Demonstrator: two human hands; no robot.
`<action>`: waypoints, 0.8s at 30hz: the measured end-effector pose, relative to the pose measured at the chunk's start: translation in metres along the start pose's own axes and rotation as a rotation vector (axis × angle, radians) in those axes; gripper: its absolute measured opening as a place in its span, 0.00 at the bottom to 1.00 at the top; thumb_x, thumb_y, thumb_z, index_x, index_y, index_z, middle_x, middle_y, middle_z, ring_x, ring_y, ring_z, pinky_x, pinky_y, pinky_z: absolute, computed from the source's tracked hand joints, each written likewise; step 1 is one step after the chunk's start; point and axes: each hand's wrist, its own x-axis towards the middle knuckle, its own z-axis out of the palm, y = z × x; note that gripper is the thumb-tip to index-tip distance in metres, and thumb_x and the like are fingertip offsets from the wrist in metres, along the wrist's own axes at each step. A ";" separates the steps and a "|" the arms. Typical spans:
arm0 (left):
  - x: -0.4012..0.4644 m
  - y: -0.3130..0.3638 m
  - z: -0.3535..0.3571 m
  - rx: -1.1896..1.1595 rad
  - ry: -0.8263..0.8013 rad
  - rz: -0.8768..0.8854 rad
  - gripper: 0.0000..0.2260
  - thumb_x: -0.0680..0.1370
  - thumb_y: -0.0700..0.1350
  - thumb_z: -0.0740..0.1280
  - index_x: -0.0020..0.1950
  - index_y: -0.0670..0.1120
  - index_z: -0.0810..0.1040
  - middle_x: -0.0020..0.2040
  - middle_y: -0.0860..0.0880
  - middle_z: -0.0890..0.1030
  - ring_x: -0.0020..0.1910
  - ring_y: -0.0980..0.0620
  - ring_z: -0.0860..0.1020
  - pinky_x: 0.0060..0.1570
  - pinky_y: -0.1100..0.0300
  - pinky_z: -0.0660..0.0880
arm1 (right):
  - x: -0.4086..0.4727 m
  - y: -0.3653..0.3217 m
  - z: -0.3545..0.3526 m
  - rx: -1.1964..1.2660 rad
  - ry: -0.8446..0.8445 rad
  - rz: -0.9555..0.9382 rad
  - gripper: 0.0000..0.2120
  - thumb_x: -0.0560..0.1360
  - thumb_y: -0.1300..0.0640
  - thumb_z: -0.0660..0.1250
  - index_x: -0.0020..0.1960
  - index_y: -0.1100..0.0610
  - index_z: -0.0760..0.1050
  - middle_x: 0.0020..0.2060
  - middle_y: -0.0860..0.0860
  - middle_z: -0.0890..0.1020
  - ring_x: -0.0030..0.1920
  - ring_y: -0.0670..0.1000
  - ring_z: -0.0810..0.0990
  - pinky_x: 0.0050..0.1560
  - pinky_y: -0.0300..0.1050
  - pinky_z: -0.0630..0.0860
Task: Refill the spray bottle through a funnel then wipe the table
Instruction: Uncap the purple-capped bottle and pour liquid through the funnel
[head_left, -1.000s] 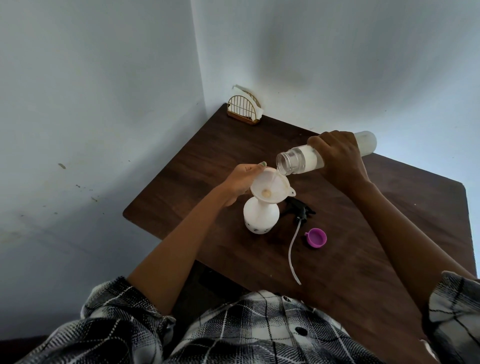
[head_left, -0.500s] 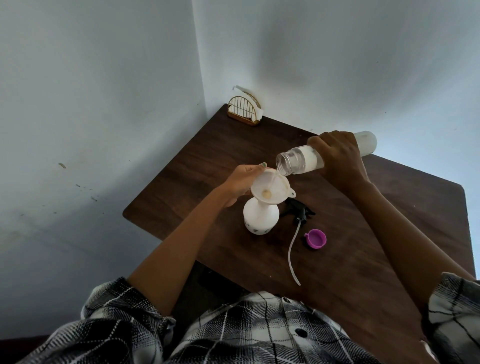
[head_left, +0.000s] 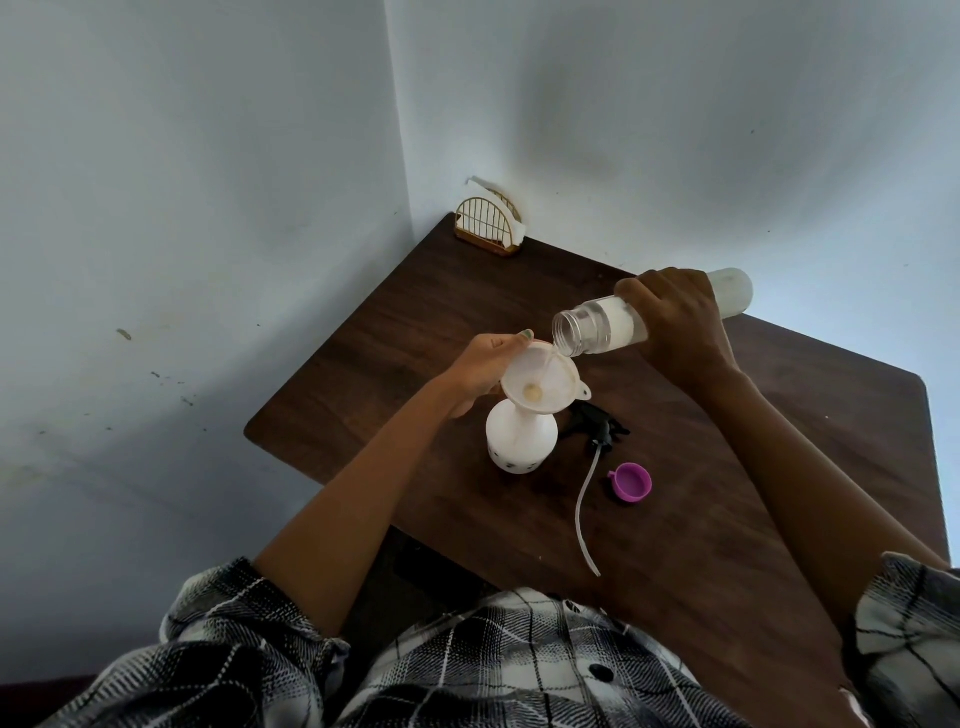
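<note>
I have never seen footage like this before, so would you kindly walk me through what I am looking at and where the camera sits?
There is no machine here: a person wears one wide-angle camera on the head, so you look down along both bare arms. The left hand holds the rim of a white funnel that sits in the neck of a white spray bottle. The right hand grips a clear refill bottle, tipped almost level with its open mouth over the funnel; a thin stream seems to run into it. On the dark wooden table lie the black spray head with its long tube and a purple cap, both beside the spray bottle. In the far corner stands a gold wire napkin holder.
</note>
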 end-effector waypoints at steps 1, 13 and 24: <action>0.000 0.000 0.000 0.000 0.002 -0.002 0.14 0.80 0.53 0.58 0.52 0.46 0.79 0.44 0.49 0.79 0.42 0.53 0.76 0.43 0.61 0.73 | 0.000 0.000 0.000 0.000 0.002 -0.001 0.18 0.61 0.67 0.73 0.50 0.59 0.73 0.40 0.56 0.80 0.40 0.60 0.78 0.46 0.52 0.71; 0.001 -0.001 0.000 0.001 -0.009 0.003 0.16 0.80 0.53 0.58 0.56 0.44 0.79 0.46 0.48 0.79 0.42 0.54 0.76 0.43 0.61 0.74 | -0.002 0.001 0.001 0.002 0.010 -0.009 0.17 0.63 0.66 0.73 0.50 0.59 0.73 0.40 0.56 0.80 0.40 0.60 0.78 0.46 0.52 0.71; 0.002 -0.002 -0.001 0.013 -0.010 -0.006 0.16 0.80 0.54 0.58 0.56 0.45 0.79 0.49 0.45 0.79 0.45 0.51 0.76 0.45 0.59 0.74 | -0.001 0.001 0.001 0.000 0.018 -0.013 0.17 0.63 0.66 0.72 0.50 0.59 0.73 0.40 0.56 0.80 0.40 0.59 0.77 0.46 0.51 0.66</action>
